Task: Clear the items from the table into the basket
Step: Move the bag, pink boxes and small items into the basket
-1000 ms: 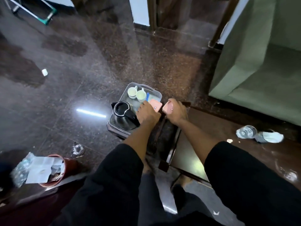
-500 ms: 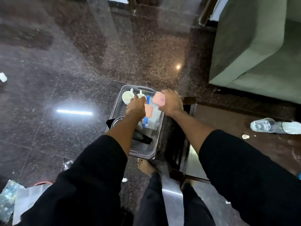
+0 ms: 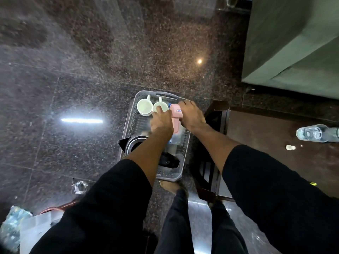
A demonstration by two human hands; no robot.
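Note:
A grey plastic basket [image 3: 136, 99] stands on the floor beside the table's corner. Inside it are two white cups [image 3: 144, 107] [image 3: 162, 105], a steel and black kettle [image 3: 134, 143] and a blue item [image 3: 169, 105]. My right hand [image 3: 192, 116] reaches down into the basket and grips a pink box [image 3: 176, 111] with a small label. My left hand [image 3: 161, 122] is low in the basket with its fingertips at the nearer cup. A second pink box [image 3: 176, 127] lies against its thumb side, and the palm hides whether it is held.
The dark wooden table [image 3: 266, 136] lies to the right, with a clear plastic bottle [image 3: 311, 132] on its side and a small white scrap [image 3: 290, 147]. A green sofa [image 3: 293, 43] stands beyond. A bin of rubbish [image 3: 27, 226] and a crumpled wrapper [image 3: 78, 186] are on the floor at left.
Both hands have gone further down into the basket with the pink boxes. The camera has tilted down and nearer over the basket.

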